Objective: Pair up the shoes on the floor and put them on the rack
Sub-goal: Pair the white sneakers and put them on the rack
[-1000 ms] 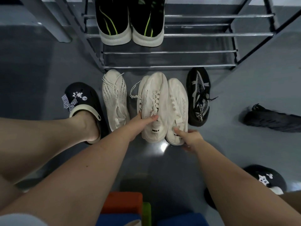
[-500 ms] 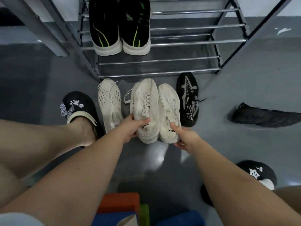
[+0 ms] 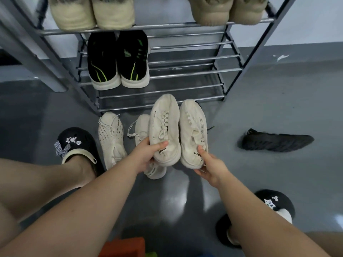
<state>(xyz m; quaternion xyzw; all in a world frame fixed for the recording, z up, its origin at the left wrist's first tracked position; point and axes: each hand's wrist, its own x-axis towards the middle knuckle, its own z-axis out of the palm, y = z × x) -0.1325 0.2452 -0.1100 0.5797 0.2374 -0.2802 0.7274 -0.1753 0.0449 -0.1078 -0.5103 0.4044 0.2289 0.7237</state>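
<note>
Since half a second ago you have lifted the two cream sneakers off the floor and brought them closer to the rack [image 3: 185,76]. Your left hand [image 3: 146,154] is closed around the heel end of the left cream sneaker [image 3: 164,127], thumb across its top. Your right hand [image 3: 209,164] cups the heel of the right cream sneaker [image 3: 194,130] from below, thumb pressed on its collar. The two shoes sit side by side, touching, toes pointing at the rack's lowest rails.

Below them on the floor lie a speckled white sneaker [image 3: 111,136] and its likely mate [image 3: 143,130], mostly hidden under your left hand. A black sneaker [image 3: 276,141] lies on its side well to the right; another dark shoe may be hidden behind the right cream sneaker, but you cannot tell. A black-and-green pair [image 3: 118,62] stands on the rack's lower shelf, with beige pairs [image 3: 92,13] on the shelf above.
</note>
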